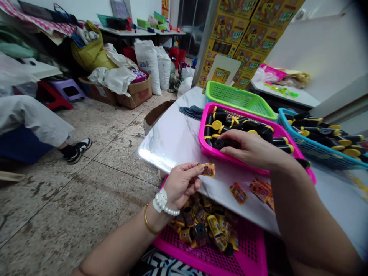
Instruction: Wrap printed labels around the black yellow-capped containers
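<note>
Your left hand point(182, 182) is pinching a small printed wrapper point(209, 170) in a narrow grip beside the near edge of the worktop point(169, 142). At 2 o'clock from it, your right hand point(250, 147) is resting in the upper pink basket point(202, 134), thumb and fingers touching a black cylinder point(219, 144); whether this grip is holding it, one cannot tell. Loose wrappers point(238, 193) are lying at 3 o'clock; printed cylinders point(214, 226) are lying in the lower pink basket point(253, 245) at 5 o'clock.
</note>
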Available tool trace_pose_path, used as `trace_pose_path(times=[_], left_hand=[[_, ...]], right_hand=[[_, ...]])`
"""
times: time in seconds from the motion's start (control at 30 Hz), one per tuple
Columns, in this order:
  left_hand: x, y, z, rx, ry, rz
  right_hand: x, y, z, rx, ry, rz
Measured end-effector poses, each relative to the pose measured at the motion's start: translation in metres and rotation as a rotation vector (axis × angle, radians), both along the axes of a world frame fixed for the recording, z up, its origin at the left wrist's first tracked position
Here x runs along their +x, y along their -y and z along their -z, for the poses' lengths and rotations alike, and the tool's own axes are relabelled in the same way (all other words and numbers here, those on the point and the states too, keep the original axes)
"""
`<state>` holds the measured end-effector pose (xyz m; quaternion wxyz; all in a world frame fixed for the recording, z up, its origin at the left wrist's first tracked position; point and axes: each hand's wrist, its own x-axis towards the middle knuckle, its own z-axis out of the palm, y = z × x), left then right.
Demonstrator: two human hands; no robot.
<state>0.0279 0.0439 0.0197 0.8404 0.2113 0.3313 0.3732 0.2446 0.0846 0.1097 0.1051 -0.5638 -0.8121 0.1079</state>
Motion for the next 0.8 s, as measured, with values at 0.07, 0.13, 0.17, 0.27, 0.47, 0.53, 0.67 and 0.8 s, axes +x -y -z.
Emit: trace_pose_path(times=[0.07, 0.13, 0.17, 0.27, 0.47, 0.53, 0.67, 0.8], left_hand=[[0.001, -0.002, 0.0, -0.037, 0.046, -0.015], [0.003, -0.004, -0.001, -0.073, 0.077, -0.027], [0.004, -0.005, -0.001, -0.091, 0.091, -0.034], [0.01, -0.005, -0.001, -0.13, 0.145, -0.039], [0.022, 0.003, 0.0, -0.159, 0.197, 0.047], [0.026, 0.006, 0.001, -0.16, 0.175, 0.051], [0.028, 0.009, 0.001, -0.131, 0.132, 0.011], [0.021, 0.007, -0.001, -0.043, 0.131, -0.058]], right_hand=[[0.003, 0.006, 0.003, 0.027, -0.061, 0.063], [0.004, 0.018, 0.005, 0.107, -0.214, 0.12], [0.003, 0.025, 0.006, 0.158, -0.337, 0.148], [0.0, 0.056, 0.009, 0.265, -0.707, 0.231], [-0.008, 0.103, 0.041, 0.065, -0.785, 0.265], [-0.01, 0.112, 0.05, 0.074, -0.75, 0.337], [-0.012, 0.123, 0.057, 0.232, -0.529, 0.371], [-0.016, 0.119, 0.069, 0.393, -0.255, 0.246]])
